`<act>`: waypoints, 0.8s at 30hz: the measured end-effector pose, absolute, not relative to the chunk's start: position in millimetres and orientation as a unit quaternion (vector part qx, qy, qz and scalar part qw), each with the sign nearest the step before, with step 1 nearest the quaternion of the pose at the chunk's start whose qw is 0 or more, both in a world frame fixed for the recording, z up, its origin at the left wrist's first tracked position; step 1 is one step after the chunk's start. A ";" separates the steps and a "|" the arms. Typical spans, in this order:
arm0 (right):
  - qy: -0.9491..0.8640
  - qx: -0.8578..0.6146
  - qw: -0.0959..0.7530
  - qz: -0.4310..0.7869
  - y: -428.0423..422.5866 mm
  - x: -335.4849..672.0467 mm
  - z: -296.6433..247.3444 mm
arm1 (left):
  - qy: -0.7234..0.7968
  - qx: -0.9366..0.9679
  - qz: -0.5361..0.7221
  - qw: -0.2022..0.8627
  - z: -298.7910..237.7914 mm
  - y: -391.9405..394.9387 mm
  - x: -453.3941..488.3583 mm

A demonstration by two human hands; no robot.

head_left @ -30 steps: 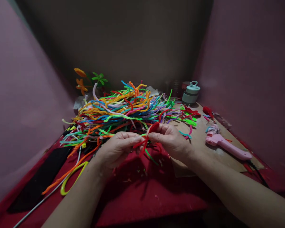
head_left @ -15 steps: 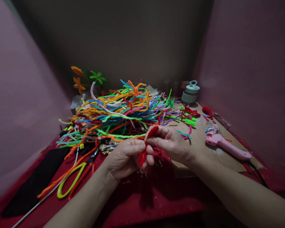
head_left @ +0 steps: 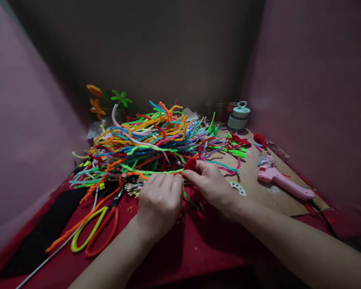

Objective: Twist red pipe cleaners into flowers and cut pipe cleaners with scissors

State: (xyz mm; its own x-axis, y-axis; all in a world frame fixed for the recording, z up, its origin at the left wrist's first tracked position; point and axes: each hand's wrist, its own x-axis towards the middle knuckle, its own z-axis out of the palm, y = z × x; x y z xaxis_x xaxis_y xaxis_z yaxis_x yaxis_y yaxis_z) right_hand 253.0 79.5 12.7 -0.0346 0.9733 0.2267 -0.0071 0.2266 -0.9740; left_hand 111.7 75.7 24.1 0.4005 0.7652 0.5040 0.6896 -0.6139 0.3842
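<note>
My right hand (head_left: 212, 185) pinches a red fuzzy pipe-cleaner piece (head_left: 190, 163), shaped like a flat petal, between thumb and fingers. The petal's rounded end points up, and its lower part goes out of sight between the hands. Against it, my left hand (head_left: 161, 200) is closed with its back toward me, fingertips curled under and hidden. The left hand appears to grip the lower end of the same red piece. Just behind both hands lies a large heap of coloured pipe cleaners (head_left: 150, 140).
Scissors (head_left: 117, 228) with yellow and red handles lie at left, near a black flat item (head_left: 45, 230). On the brown board (head_left: 276, 200) at right rest a pink glue gun (head_left: 285, 184) and a white ring-shaped piece (head_left: 239, 188). A lidded jar (head_left: 239, 117) stands behind; pipe-cleaner flowers (head_left: 98, 106) at back left.
My left hand has turned over, from fingers showing around the red petal to back upward with curled fingers. The petal has tipped and shows less. The white ring-shaped piece has come into view.
</note>
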 end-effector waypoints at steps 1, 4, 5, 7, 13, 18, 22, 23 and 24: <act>-0.535 -0.424 0.548 0.483 80.3 253.5 13.3 | 0.438 0.830 0.337 0.082 24.4 76.1 112.0; -0.487 -0.392 0.549 0.555 82.6 258.2 16.7 | 0.445 0.757 0.347 0.329 30.1 84.5 107.4; -0.483 -0.374 0.548 0.571 83.2 260.1 17.9 | 0.438 0.705 0.334 0.446 32.5 88.9 104.6; -0.486 -0.339 0.552 0.586 84.1 263.3 19.7 | 0.395 0.579 0.313 0.641 35.8 97.4 98.8; -0.502 -0.310 0.551 0.590 82.3 266.2 20.8 | 0.293 0.438 0.241 0.815 29.8 96.2 98.1; -0.504 -0.327 0.562 0.569 81.9 265.4 21.9 | 0.263 0.435 0.241 0.827 31.3 88.1 102.8; -0.499 -0.348 0.567 0.555 83.6 262.4 21.0 | 0.338 0.573 0.219 0.714 34.3 91.0 99.5; -0.499 -0.357 0.565 0.551 84.2 261.5 20.1 | 0.371 0.646 0.220 0.630 33.6 90.9 99.1; -0.499 -0.370 0.562 0.546 84.7 260.7 19.0 | 0.404 0.724 0.229 0.511 32.1 90.2 99.3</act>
